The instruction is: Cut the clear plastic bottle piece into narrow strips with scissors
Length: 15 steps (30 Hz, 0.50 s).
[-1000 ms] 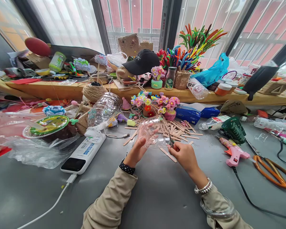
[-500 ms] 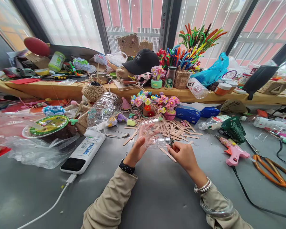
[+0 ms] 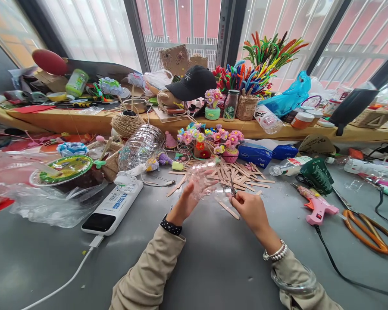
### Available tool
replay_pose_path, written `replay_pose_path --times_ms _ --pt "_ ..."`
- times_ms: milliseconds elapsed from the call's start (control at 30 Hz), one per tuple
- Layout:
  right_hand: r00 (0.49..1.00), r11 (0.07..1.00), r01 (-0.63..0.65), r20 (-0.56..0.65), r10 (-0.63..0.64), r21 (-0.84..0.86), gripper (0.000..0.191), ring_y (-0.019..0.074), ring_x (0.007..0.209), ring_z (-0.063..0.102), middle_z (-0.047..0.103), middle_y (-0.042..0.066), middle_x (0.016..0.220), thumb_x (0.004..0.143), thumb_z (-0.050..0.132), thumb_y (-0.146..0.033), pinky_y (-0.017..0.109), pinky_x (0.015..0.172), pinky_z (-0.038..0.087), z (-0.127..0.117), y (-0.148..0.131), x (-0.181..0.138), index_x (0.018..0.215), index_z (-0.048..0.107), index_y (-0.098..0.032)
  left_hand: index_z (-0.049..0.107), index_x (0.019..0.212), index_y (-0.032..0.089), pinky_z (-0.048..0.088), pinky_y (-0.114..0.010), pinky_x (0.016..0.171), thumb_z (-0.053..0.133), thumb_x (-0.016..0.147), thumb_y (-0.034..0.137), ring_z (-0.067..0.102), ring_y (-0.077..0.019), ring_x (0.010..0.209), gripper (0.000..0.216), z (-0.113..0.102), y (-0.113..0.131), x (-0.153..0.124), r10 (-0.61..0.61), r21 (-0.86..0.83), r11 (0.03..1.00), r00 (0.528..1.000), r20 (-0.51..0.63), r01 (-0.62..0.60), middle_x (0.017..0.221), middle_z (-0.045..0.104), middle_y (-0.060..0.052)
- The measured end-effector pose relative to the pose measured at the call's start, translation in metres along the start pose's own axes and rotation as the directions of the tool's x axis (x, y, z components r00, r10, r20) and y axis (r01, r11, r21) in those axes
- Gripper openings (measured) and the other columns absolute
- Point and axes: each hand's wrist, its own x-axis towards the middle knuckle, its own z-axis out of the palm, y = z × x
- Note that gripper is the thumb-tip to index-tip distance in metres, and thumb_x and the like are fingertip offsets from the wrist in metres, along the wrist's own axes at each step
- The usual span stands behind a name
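My left hand [image 3: 188, 201] is wrapped around a cut piece of clear plastic bottle [image 3: 198, 168], its fingers showing through the see-through wall. The piece is held above the table, tilted, with its open edge toward the right. My right hand [image 3: 250, 212] grips small scissors [image 3: 232, 187], whose thin dark blades point up at the right edge of the plastic. Its fingers hide most of the handles. Behind and below the plastic lies a heap of wooden craft sticks [image 3: 242, 176]; one loose stick [image 3: 229, 210] rests between the hands.
On the right lie a pink glue gun [image 3: 321, 209] with a black cord and large orange-handled scissors [image 3: 368, 232]. A white power bank [image 3: 114, 206] with a cable is on the left. Crochet flowers [image 3: 231, 140] and a big clear bottle [image 3: 142, 146] stand behind.
The scissors' blades have swung more upright along the plastic's right edge. The plastic piece has shifted and turned slightly in my left hand. Both forearms have hardly moved.
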Motion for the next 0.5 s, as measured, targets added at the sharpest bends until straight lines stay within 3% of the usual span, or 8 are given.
replay_pose_path --times_ms 100,200,367,500 --pt "0.999 0.995 -0.044 -0.026 0.047 0.085 0.047 0.009 0.043 0.029 0.038 -0.004 0.041 0.078 0.047 -0.052 0.024 0.047 0.024 -0.002 0.0 0.002 0.044 0.04 -0.02 0.039 0.132 0.028 0.034 -0.047 0.099 0.065 0.06 0.061 0.048 -0.0328 0.118 0.084 0.002 0.006 0.001 0.012 -0.088 0.996 0.997 -0.078 -0.019 0.134 0.046 -0.008" --pt "0.992 0.952 -0.12 0.061 0.108 0.283 0.051 0.0086 0.044 0.032 0.039 -0.004 0.042 0.078 0.046 -0.059 0.023 0.046 0.026 -0.007 -0.003 0.004 0.047 0.05 -0.018 0.038 0.133 0.024 0.033 -0.047 0.099 0.06 0.062 0.065 0.047 -0.0319 0.119 0.085 0.003 0.007 0.001 -0.014 -0.113 0.994 0.995 -0.103 0.002 0.13 0.051 -0.011" --pt "0.94 0.72 -0.322 0.298 0.167 0.615 0.058 0.0065 0.039 0.021 0.025 -0.008 0.04 0.07 0.044 -0.073 0.022 0.039 0.018 -0.012 -0.006 0.006 0.054 0.051 -0.018 0.046 0.126 0.02 0.038 -0.044 0.092 0.057 0.065 0.066 0.055 -0.0307 0.107 0.078 0.001 0.001 0.002 -0.113 -0.115 0.988 0.989 -0.093 0.102 0.124 0.055 -0.013" --pt "0.924 0.623 -0.371 0.344 0.169 0.689 0.058 0.0053 0.038 0.017 0.024 -0.009 0.039 0.064 0.049 -0.075 0.021 0.038 0.013 -0.012 -0.006 0.006 0.054 0.049 -0.018 0.052 0.12 0.019 0.038 -0.043 0.091 0.054 0.07 0.063 0.058 -0.0299 0.102 0.067 -0.001 -0.002 0.002 -0.147 -0.096 0.985 0.987 -0.058 0.141 0.122 0.056 -0.012"
